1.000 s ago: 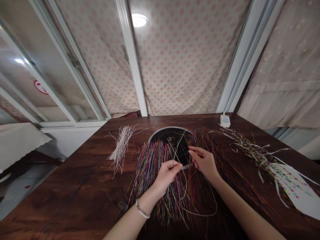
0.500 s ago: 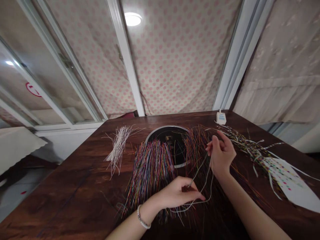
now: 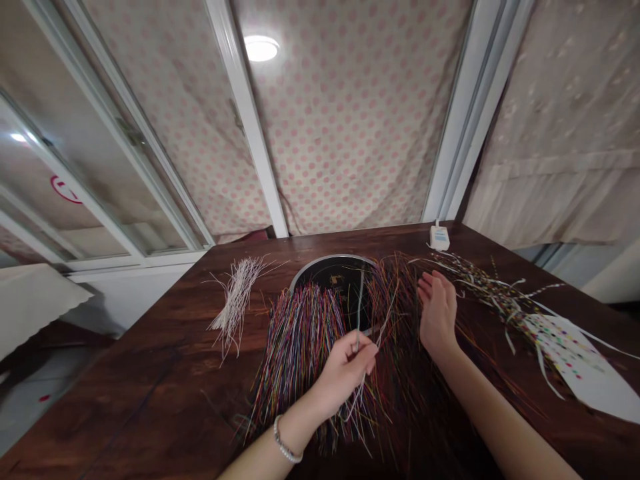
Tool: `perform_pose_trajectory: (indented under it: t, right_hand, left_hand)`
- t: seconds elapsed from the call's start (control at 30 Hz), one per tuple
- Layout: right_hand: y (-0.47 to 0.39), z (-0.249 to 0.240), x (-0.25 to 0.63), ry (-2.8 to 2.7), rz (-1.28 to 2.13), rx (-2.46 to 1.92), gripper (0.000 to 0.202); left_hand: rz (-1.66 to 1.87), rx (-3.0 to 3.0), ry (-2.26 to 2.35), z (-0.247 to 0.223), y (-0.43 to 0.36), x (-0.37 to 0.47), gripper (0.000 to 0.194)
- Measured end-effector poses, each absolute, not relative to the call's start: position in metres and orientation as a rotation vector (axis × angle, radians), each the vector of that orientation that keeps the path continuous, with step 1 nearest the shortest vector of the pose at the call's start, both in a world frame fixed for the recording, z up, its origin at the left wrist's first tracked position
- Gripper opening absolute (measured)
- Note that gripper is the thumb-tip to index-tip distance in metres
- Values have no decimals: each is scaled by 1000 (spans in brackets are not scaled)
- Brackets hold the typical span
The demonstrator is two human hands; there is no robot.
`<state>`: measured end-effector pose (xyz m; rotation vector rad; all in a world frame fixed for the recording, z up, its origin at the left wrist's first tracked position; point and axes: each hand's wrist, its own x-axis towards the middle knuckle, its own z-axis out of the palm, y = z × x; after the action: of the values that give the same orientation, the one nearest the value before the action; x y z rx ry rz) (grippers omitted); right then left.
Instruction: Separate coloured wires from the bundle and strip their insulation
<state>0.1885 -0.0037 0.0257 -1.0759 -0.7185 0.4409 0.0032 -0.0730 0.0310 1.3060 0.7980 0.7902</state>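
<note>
My left hand [image 3: 347, 373], a pale beaded bracelet [image 3: 286, 441] at its wrist, pinches thin pale cords [image 3: 359, 300] that stick up past the fingers and trail below them. Under and left of this hand spreads a thick bundle of multicoloured cords [image 3: 303, 333]. To the right, my right hand [image 3: 438, 313] is raised with its fingers stretched out and holds nothing. It is beside a looser heap of reddish and dark cords [image 3: 393, 287]. Both cord heaps partly cover a round black tray [image 3: 323, 270] with a silver rim.
White cords [image 3: 237, 297] lie in a bunch on the dark wooden table [image 3: 150, 360]. On the right are dotted ribbons or strings [image 3: 480, 283] and a white sheet [image 3: 595, 373] with coloured dots. A small white box [image 3: 439, 237] stands at the back edge, near the curtained window.
My right hand has let go of the pale cords, and its fingers have straightened. My left hand has risen slightly and shifted left with the cords, whose loop between the hands is gone.
</note>
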Motion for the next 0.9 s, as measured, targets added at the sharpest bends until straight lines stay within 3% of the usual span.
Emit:
perform_pose_trajectory:
  t: [0.17,0.23,0.53,0.9]
  right_hand:
    - [-17,31,165,-878,1271,-867,38]
    - [-30,33,147,-985,1442,-811,34]
    - [-54,34,123,-1338,1298,-927,22]
    - [-55,44,129,-950,1558,-855,17]
  left_hand:
    - [1034,1197,882,24,-67,1,27]
    - [1102,1182,907,24,-65,0,28]
    - [1197,1405,948,29,-66,0,26]
    - [1092,1504,895,25,-70,2,22]
